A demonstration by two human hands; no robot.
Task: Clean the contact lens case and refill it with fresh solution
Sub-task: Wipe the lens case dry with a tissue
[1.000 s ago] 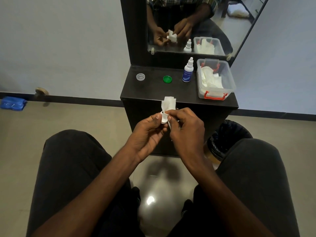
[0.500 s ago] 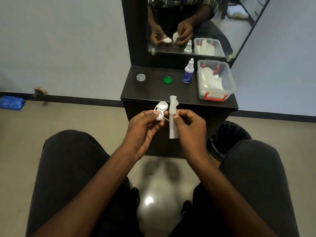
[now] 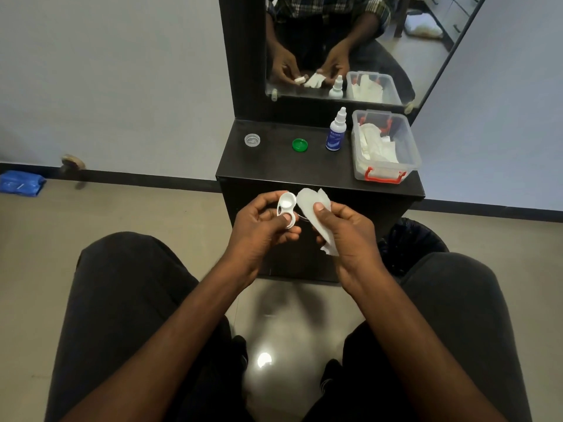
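Note:
My left hand [image 3: 262, 226] holds the white contact lens case [image 3: 286, 208] upright in front of the black stand, one open well facing me. Just to its right, my right hand [image 3: 344, 229] pinches a white tissue [image 3: 316, 214] that hangs down past my palm. Case and tissue sit close together without touching. On the black stand top [image 3: 274, 166] lie a clear cap [image 3: 252, 140] at the left and a green cap [image 3: 299, 145] in the middle. A white solution bottle with a blue label [image 3: 335, 132] stands to the right of them.
A clear plastic box with red clips [image 3: 405, 138] holding white tissues sits at the stand's right end. A black bin [image 3: 408, 245] is on the floor right of the stand. A mirror [image 3: 350, 41] rises behind. My knees frame the gap below my hands.
The tissue was pressed into the case a second ago. My right hand has since pulled it out and to the right, and my left hand has turned the case upright.

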